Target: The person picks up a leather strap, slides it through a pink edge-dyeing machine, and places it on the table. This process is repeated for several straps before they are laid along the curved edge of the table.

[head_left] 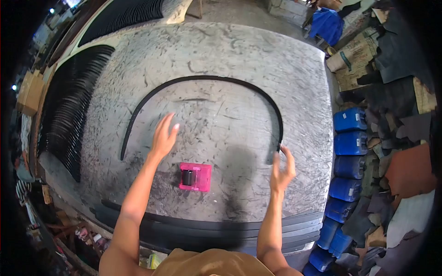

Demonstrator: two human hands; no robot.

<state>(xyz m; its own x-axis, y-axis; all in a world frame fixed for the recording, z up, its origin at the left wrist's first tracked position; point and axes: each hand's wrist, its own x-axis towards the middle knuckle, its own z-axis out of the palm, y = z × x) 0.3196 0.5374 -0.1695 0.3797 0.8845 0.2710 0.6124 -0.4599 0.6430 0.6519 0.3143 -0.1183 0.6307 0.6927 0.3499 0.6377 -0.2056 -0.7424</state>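
A long black strip [207,77] stretches in a wide arch over the grey tabletop [221,110]. Its right end is pinched between the thumb and fingers of my right hand [282,170]. My left hand [164,138] hovers inside the arch, fingers stretched out, holding nothing. The strip's left end lies apart from it, farther left. Between my forearms sits a pink plastic tray [206,177] with a black roller [188,177] in it.
Black strips lie in a row [69,106] along the left side, with more strips [124,18] behind. Flat dark strips [193,230] are stacked along the near edge. Blue jerrycans [348,143] and leather-like scraps [410,170] line the floor at right.
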